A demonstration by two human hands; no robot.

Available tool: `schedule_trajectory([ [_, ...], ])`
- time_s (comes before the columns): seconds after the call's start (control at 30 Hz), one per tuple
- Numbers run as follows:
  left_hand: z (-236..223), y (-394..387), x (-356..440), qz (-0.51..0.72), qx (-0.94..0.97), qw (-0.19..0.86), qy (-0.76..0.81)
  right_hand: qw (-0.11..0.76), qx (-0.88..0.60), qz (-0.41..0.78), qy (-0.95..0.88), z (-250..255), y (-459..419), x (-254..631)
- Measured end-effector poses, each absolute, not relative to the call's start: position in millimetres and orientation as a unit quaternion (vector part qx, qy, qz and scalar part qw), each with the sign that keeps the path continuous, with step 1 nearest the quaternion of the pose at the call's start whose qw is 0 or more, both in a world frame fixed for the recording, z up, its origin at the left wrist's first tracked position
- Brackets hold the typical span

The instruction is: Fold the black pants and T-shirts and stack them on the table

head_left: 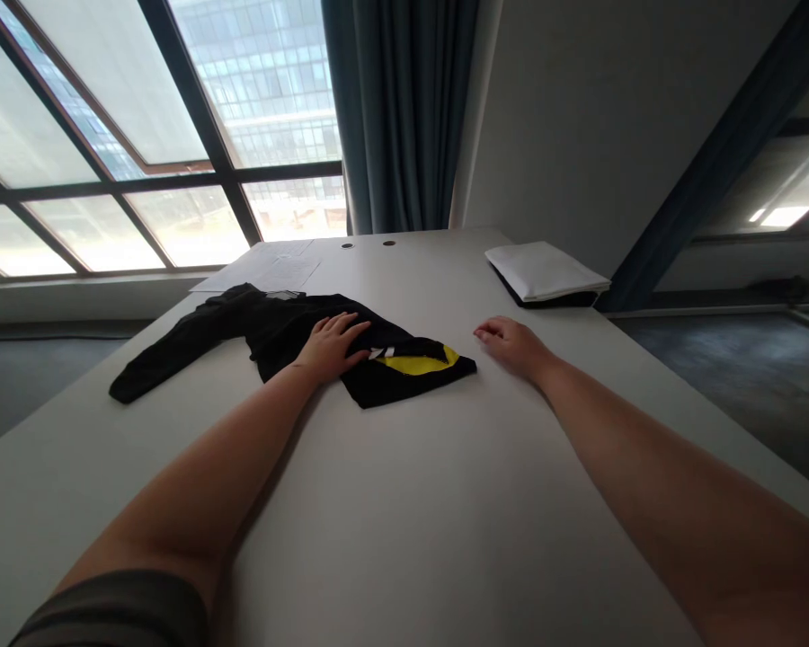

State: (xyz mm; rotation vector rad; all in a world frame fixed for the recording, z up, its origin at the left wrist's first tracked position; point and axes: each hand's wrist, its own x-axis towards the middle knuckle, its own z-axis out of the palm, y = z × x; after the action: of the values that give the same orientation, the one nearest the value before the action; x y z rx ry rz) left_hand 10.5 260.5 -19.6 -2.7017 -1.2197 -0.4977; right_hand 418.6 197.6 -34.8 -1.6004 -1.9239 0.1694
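Observation:
A black long-sleeved top [297, 319] with a yellow and white print lies on the white table [404, 503]. One sleeve stretches out to the left, toward the near side. The part with the print tapers to a point on the right. My left hand [333, 346] rests flat on the middle of the top, fingers spread, just left of the print. To the right of the garment's tip, and apart from it, my right hand [509, 343] is low over the table with its fingers curled in. Nothing shows between those fingers.
Printed paper sheets [270, 265] lie at the far left of the table. A white folded item [549, 270] with a dark underside sits at the far right. Two round holes pierce the tabletop near its back edge. Behind are windows and a blue-grey curtain [401, 117].

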Motion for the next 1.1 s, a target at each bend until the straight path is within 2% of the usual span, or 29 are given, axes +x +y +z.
schedule_trajectory([
  [0.07, -26, 274, -2, -0.12, -0.892, 0.019, -0.434, 0.314, -0.545, 0.079, -0.773, -32, 194, 398],
  [0.13, -30, 281, -10, -0.1, -0.904, -0.019, -0.416, 0.277, -0.496, 0.093, -0.818, -33, 190, 374],
  [0.23, -31, 283, -13, -0.104, -0.913, -0.034, -0.392, 0.236, -0.46, 0.095, -0.85, -36, 187, 346],
  [0.3, -27, 279, -10, -0.114, -0.911, -0.036, -0.394, 0.248, -0.449, 0.104, -0.852, -37, 185, 341],
  [0.47, -6, 263, 7, -0.122, -0.875, -0.027, -0.468, 0.326, -0.504, 0.165, -0.782, -35, 189, 363],
  [0.67, 16, 236, 38, -0.096, -0.85, -0.06, -0.514, 0.504, -0.538, 0.247, -0.629, -47, 208, 397],
  [0.73, 27, 221, 46, -0.057, -0.858, -0.154, -0.487, 0.557, -0.541, 0.292, -0.558, -51, 213, 407],
  [0.83, 44, 193, 56, 0.047, -0.805, -0.46, -0.371, 0.608, -0.53, 0.348, -0.478, -52, 215, 415],
  [0.9, 49, 178, 62, 0.085, -0.743, -0.588, -0.307, 0.613, -0.529, 0.373, -0.453, -49, 213, 418],
  [1.0, 42, 176, 68, 0.033, -0.738, -0.596, -0.314, 0.594, -0.559, 0.353, -0.459, -45, 212, 423],
  [1.1, 23, 198, 65, -0.083, -0.761, -0.502, -0.402, 0.587, -0.602, 0.288, -0.458, -45, 215, 430],
])
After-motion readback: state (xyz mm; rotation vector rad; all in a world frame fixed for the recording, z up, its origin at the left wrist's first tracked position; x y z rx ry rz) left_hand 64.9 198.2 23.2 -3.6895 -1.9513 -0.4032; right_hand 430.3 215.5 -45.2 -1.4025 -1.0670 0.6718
